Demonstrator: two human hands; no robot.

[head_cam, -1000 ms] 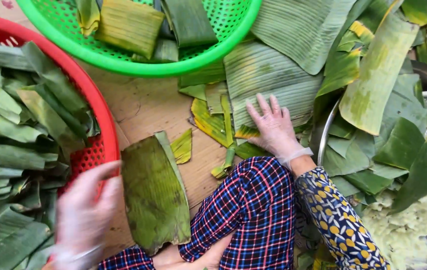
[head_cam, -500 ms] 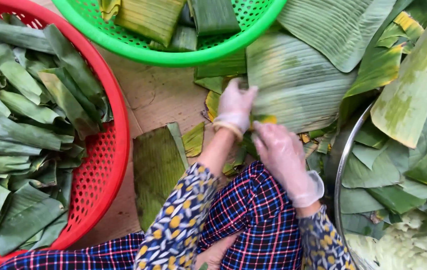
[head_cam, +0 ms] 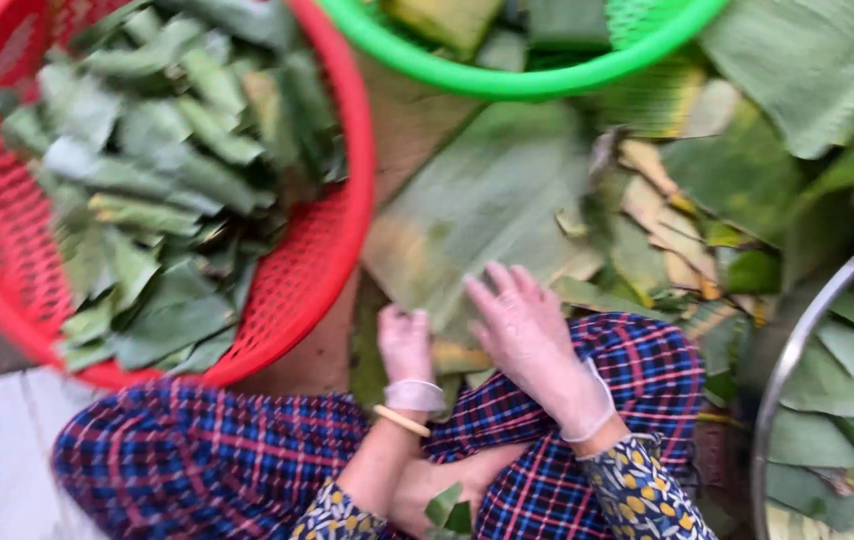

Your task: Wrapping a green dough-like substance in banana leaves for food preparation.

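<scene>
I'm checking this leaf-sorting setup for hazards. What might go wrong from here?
1. Both gloved hands, left hand and right hand, press on one large banana leaf that lies partly under the green basket; pulling it may tear it.
2. The red basket is piled high with folded leaf pieces close to the left arm; a bump might spill some.
3. Yellowed scraps beside the good leaf could get mixed in.
</scene>
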